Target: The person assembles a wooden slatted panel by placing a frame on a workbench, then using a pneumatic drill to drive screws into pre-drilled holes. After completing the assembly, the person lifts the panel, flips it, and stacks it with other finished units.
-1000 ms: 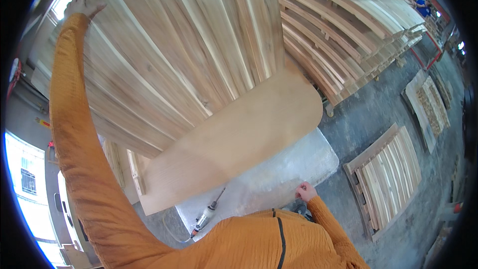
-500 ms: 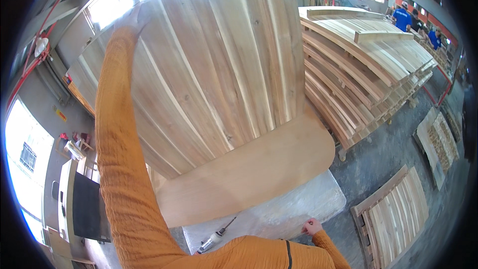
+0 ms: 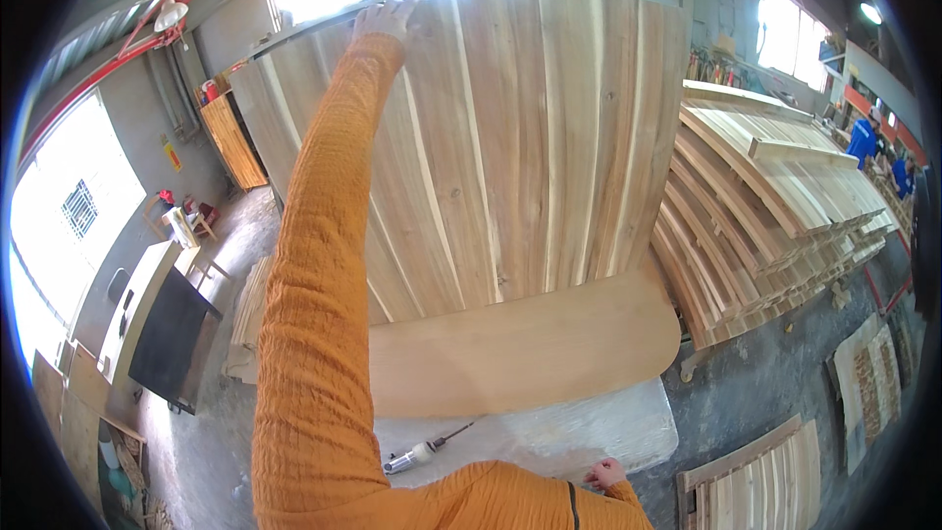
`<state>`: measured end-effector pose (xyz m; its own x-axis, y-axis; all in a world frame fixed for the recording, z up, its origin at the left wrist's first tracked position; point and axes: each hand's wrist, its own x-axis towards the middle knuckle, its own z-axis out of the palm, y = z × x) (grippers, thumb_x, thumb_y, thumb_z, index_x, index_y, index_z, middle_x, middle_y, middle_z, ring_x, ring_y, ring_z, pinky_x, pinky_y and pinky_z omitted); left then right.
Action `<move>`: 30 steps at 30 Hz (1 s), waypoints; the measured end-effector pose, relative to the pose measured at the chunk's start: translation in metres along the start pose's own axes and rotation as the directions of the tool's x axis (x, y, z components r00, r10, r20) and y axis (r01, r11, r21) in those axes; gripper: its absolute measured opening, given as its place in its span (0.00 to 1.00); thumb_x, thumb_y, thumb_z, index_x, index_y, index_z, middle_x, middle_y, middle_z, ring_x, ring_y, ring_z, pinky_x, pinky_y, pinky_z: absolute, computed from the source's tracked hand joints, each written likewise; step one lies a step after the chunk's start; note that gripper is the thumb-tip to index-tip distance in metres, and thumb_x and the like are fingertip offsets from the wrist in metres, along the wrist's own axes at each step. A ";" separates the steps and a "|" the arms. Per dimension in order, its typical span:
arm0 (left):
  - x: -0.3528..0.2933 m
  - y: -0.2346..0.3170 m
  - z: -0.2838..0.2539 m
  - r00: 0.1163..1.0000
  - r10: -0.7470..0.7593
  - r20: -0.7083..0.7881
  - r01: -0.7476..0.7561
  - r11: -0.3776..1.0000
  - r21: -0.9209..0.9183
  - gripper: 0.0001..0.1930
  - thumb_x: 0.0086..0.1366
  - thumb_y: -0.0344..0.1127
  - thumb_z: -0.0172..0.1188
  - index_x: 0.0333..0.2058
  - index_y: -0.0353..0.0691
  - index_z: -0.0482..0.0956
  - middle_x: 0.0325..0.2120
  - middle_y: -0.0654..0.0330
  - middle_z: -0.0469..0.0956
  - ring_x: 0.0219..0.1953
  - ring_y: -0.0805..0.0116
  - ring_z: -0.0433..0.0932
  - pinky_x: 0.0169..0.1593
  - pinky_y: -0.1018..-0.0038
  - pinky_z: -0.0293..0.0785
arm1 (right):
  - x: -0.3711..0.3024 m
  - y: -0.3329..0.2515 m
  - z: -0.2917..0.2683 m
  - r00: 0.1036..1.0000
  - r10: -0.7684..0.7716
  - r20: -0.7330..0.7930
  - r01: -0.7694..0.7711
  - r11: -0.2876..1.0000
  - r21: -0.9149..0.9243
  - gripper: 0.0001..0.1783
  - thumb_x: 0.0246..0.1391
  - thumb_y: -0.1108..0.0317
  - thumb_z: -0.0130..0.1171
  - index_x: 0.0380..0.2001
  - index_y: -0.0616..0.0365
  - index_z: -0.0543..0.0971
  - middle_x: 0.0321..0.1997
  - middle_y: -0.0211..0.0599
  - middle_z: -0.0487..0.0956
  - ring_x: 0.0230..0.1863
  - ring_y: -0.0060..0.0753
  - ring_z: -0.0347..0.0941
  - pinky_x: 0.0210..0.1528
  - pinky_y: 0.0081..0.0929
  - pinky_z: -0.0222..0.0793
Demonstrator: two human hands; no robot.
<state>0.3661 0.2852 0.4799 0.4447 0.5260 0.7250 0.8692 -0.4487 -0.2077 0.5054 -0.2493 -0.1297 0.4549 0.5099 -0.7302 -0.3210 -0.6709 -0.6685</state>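
A large panel of striped wooden boards [image 3: 530,147] stands tilted up on edge in front of me. My left arm stretches up across it, and my left hand [image 3: 390,18] is closed over its top edge. Below the panel lies a smooth tan board [image 3: 520,348] with a rounded right end. Under that, a surface wrapped in clear plastic [image 3: 628,422] carries a silver and white power screwdriver [image 3: 420,453] with a long bit. Low at the right, my right hand [image 3: 605,474] is curled, apart from the panel; what it holds, if anything, is hidden.
A tall stack of wooden panels [image 3: 765,186] rises close on the right. Smaller wooden panels [image 3: 760,481] lie on the right floor. A dark-faced cabinet [image 3: 172,339] and chairs [image 3: 201,260] are at left. People in blue shirts [image 3: 863,140] are far right.
My view has turned left and up, so the panel and stack sit further right. The panel looks more upright, with my left hand still on its top edge. My right hand stays low.
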 end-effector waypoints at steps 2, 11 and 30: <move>-0.005 -0.008 -0.014 1.000 0.016 -0.020 -0.017 0.999 -0.045 0.25 0.63 0.47 0.47 0.58 0.59 0.56 0.57 0.62 0.60 0.60 0.61 0.56 0.62 0.63 0.49 | 0.003 0.003 -0.006 0.999 -0.002 0.044 0.002 1.000 0.000 0.12 0.48 0.67 0.52 0.34 0.60 0.66 0.22 0.45 0.78 0.15 0.27 0.70 0.14 0.22 0.64; -0.067 0.010 -0.078 0.975 0.069 -0.210 -0.069 0.998 0.008 0.23 0.61 0.47 0.49 0.55 0.55 0.61 0.54 0.62 0.64 0.56 0.62 0.60 0.60 0.63 0.53 | -0.011 -0.059 -0.029 0.944 -0.192 0.268 0.186 0.981 0.050 0.11 0.53 0.61 0.52 0.37 0.55 0.70 0.35 0.37 0.77 0.28 0.33 0.75 0.26 0.29 0.71; -0.501 0.155 -0.285 0.978 0.208 -0.023 -0.208 0.957 -0.204 0.13 0.37 0.35 0.68 0.24 0.46 0.75 0.18 0.65 0.67 0.24 0.66 0.67 0.32 0.69 0.64 | -0.308 -0.151 -0.072 0.515 -0.834 0.199 0.053 0.262 0.963 0.37 0.49 0.40 0.43 0.55 0.56 0.58 0.59 0.45 0.59 0.57 0.46 0.58 0.53 0.56 0.56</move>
<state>0.2162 -0.2536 0.2717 0.6105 0.4042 0.6811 0.6949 -0.6860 -0.2158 0.4736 -0.3433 0.2064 0.3368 0.9290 0.1531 -0.8605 0.3697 -0.3505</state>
